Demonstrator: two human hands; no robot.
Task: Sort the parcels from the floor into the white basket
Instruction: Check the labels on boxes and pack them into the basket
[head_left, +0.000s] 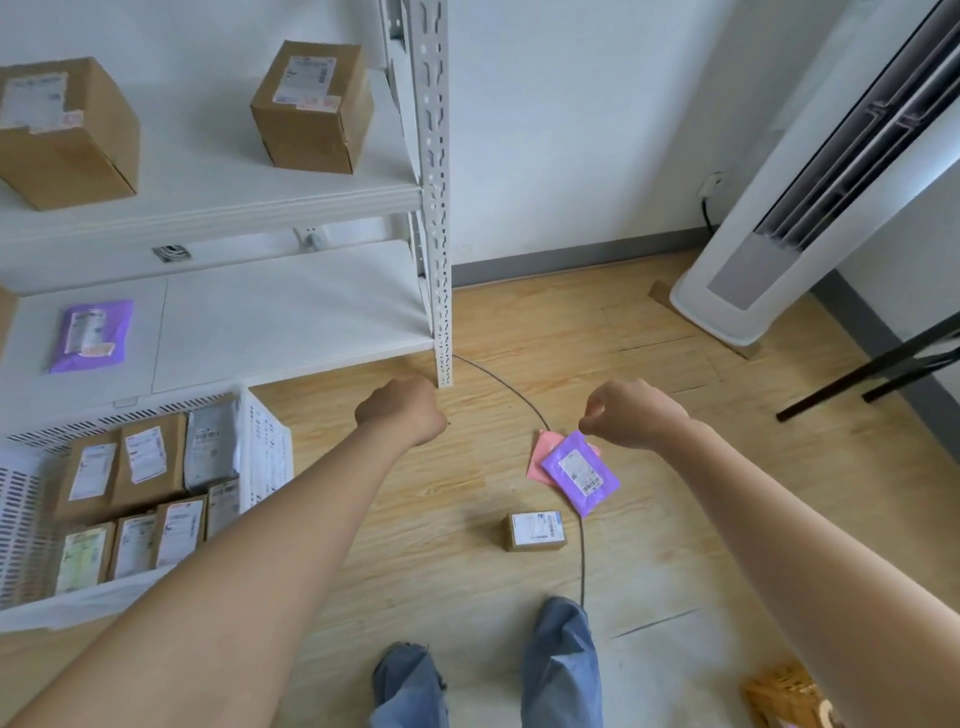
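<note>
A purple mailer parcel (581, 472) lies on the wooden floor, overlapping a pink parcel (541, 457). A small cardboard box parcel (534, 531) sits just in front of them. At the left stands the white basket (267, 447), which holds several labelled parcels. My left hand (402, 410) hovers over the floor near the shelf post, curled into a fist and holding nothing. My right hand (634, 415) hangs above the purple parcel's top corner with its fingers curled; it appears to hold nothing.
A white metal shelf unit (436, 208) carries two cardboard boxes (311, 109) and a purple parcel (91, 335). A dark cable (519, 397) curves across the floor. A white standing air conditioner (779, 234) and black table legs (872, 379) are at the right. My legs (561, 665) are below.
</note>
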